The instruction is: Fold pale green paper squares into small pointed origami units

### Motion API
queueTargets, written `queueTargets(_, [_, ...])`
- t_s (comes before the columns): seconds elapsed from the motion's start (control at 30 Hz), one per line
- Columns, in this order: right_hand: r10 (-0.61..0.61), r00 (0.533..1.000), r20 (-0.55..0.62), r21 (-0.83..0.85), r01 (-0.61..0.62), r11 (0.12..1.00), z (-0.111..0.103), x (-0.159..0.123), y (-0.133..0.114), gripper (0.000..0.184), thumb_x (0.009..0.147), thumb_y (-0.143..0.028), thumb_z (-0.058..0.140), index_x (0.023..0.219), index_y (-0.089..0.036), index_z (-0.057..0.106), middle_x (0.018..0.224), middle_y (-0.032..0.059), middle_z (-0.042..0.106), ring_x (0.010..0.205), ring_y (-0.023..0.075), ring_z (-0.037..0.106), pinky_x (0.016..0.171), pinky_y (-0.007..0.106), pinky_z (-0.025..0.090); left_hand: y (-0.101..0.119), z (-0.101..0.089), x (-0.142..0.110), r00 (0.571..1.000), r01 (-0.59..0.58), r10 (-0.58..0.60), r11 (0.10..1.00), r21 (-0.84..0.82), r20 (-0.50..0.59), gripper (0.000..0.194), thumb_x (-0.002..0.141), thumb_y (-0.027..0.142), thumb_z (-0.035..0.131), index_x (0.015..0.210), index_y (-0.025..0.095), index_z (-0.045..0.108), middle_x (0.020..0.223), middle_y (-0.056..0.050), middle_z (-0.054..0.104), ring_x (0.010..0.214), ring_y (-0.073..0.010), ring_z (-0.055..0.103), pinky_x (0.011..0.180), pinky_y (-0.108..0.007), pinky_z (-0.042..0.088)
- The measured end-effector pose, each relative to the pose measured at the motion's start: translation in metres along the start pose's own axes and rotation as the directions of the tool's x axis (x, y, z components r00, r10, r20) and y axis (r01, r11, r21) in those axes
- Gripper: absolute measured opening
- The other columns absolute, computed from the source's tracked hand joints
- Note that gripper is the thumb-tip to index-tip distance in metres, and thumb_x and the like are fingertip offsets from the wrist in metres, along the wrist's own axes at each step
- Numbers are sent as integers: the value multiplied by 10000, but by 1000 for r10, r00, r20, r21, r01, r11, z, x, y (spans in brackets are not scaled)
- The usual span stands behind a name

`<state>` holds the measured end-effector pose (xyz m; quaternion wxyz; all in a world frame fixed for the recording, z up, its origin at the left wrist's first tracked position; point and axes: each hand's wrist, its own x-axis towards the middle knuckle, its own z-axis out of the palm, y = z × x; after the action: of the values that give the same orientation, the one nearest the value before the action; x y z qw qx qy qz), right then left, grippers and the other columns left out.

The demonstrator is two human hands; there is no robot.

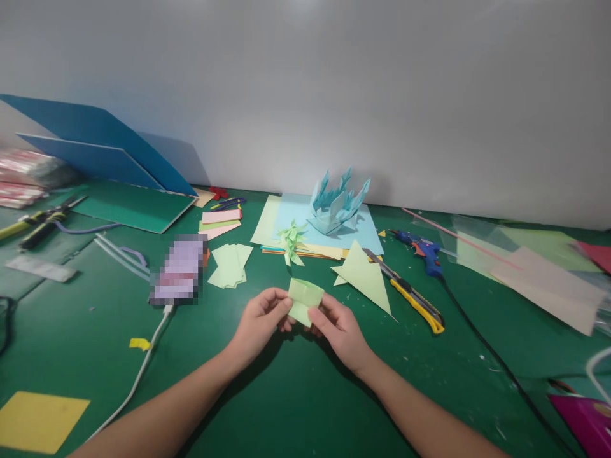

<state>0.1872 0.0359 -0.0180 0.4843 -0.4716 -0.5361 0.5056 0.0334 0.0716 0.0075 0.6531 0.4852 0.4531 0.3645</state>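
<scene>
A small light-green piece of paper (pixel 305 298), partly folded with its upper part curling over, is held up between both hands above the green table. My left hand (pixel 265 318) pinches its left edge, thumb in front. On the other side, my right hand (pixel 340 327) grips the lower right edge, its thumb pressed on the paper. Straight beyond stands a light-green folded paper piece with pointed leaves (pixel 292 242). Left of the hands lie several light-green paper slips (pixel 230 266), and to the right is a cut green paper triangle (pixel 365 277).
A blue folded-paper model (pixel 337 207) sits on stacked paper sheets (pixel 286 213) by the wall. Right are a yellow utility knife (pixel 417 305) and a blue glue gun (pixel 424 251) with black cord. Left are a pixelated phone-like object (pixel 179 270) on a white cable, pliers (pixel 41 226) and blue boards (pixel 105 149).
</scene>
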Motion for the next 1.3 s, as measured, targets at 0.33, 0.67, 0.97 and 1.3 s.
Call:
queueTargets(0.33, [32,998,-54,115,-25,993,7,4,1,316,720,-380,633,953,-222,488,754,13,601,628,152,564,567,269,494,-5,3,2,990,-91,91,996,0,-106,306,642,334,661,845,196,478,640,76,509,453,-47,473,425,-173,371])
queueTargets(0.67, [-64,996,-65,-47,61,997,3,3,-2,200,757,-388,596,799,-195,568,647,-20,496,577,118,461,552,236,406,-1,0,0,996,86,-86,992,-93,9,120,599,190,561,717,169,548,496,96,443,361,-18,321,360,-150,218])
queueTargets(0.97, [-1,999,-44,127,6,992,0,3,-4,289,681,-434,686,813,-197,588,720,-5,575,633,129,530,623,258,462,3,-1,2,988,153,-139,931,-333,66,256,608,303,767,696,133,598,577,59,534,421,-13,419,430,-150,342])
queueTargets(1.3, [75,996,-40,212,-65,975,4,3,-2,358,684,-399,695,902,-217,478,681,-40,547,511,94,491,496,227,455,-4,6,-3,990,43,-1,956,-291,141,396,593,227,798,894,179,545,775,19,639,699,-111,603,660,-221,467])
